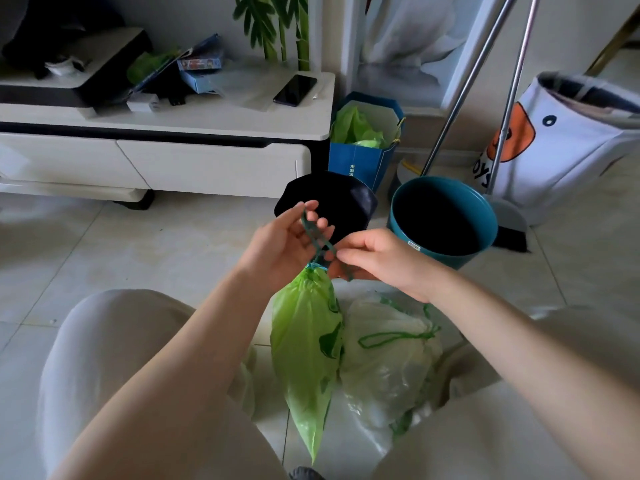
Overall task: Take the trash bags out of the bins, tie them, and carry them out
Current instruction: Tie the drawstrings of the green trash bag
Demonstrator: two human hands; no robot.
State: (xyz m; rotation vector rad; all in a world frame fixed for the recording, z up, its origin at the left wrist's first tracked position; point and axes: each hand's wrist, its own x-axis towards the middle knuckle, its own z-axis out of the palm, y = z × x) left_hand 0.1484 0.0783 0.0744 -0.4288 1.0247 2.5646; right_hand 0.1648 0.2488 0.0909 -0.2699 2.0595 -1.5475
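A green trash bag (pixel 306 348) hangs between my knees, its neck cinched by a dark green drawstring (pixel 317 237). My left hand (pixel 284 244) pinches the upper loop of the drawstring. My right hand (pixel 377 261) grips the lower part of the string, just right of the bag's neck. A pale translucent trash bag (pixel 388 358) with its own green drawstring lies on the floor to the right. Behind my hands stand a teal round bin (pixel 440 220) and a black bin (pixel 332 202), both without bags.
A blue paper bag (pixel 363 143) holding green plastic stands by the white TV cabinet (pixel 166 154). A phone (pixel 295 90) lies on the cabinet top. Broom and dustpan handles (pixel 485 81) lean behind the teal bin, beside a white duck-print bag (pixel 561 140).
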